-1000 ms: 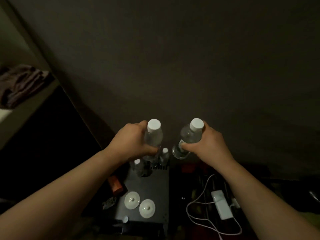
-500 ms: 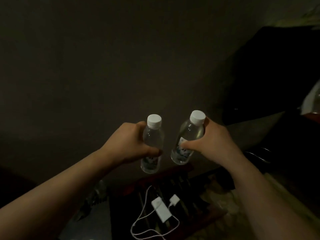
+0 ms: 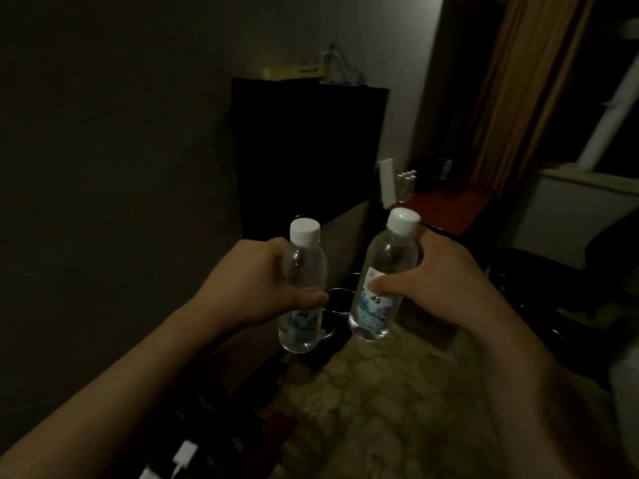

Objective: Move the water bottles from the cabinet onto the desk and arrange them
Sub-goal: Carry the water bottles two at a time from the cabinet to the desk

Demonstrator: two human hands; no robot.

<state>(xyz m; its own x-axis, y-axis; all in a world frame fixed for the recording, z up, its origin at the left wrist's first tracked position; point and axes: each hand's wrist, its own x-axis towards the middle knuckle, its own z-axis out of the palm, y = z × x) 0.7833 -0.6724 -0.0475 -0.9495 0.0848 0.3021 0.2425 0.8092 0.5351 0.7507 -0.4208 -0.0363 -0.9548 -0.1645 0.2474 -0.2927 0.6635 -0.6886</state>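
Two small clear plastic water bottles are being carried upright in mid-air, one in each of the person's hands, in a dim room. The left hand (image 3: 257,281) is wrapping its fingers and thumb around the waist of the left clear plastic bottle with a ribbed white screw cap (image 3: 303,288), the thumb lying across the top of a pale blue and white paper label. The right hand (image 3: 439,288) is gripping the right clear plastic bottle with a white cap (image 3: 383,274) the same way, thumb pressing on the label's upper edge, and this bottle is tilting slightly with its cap leaning to the right. Both bottles are smooth and rounded at the shoulder, and are sitting near each other without touching. Well beyond them, a cluster of similar small white-capped bottles (image 3: 406,183) is standing on a reddish-brown wooden surface (image 3: 446,205), beside a flat white card (image 3: 387,183) that is leaning upright. A tall matte black cabinet-like block (image 3: 307,150) is rising behind the hands, with a yellowish box (image 3: 292,71) resting on top. Below, the floor is showing a pale carpet with a scalloped, pebble-like pattern (image 3: 380,392), and a brown wood-grain panel (image 3: 525,81) is running up the right side.
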